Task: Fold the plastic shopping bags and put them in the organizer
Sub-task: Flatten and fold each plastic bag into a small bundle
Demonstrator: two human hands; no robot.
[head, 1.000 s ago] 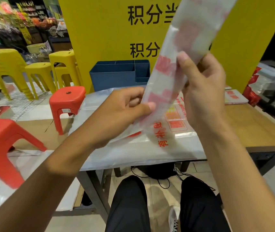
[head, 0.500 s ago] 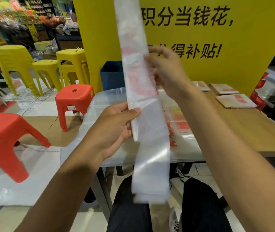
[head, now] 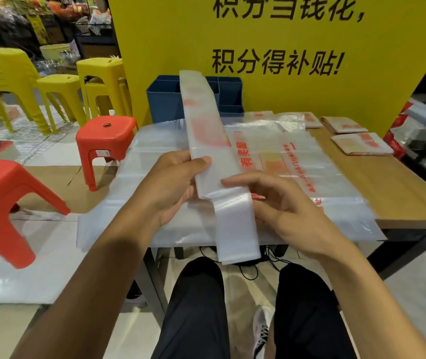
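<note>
The translucent, red-printed bag (head: 208, 130), folded into a long strip, sits in the left hand's (head: 173, 182) grip.

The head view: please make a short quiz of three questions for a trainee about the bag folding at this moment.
1. True or false: the left hand grips the bag strip.
2. Where is the blue organizer?
A. on the red stool
B. at the far end of the table, before the yellow board
C. on the person's lap
3. Fill in: the right hand lays its fingers on the strip just above the hanging ____.

Key
1. True; its thumb pinches the strip's edge.
2. B.
3. Handles; they hang past the table edge. Folded bags lie at the right.
</note>
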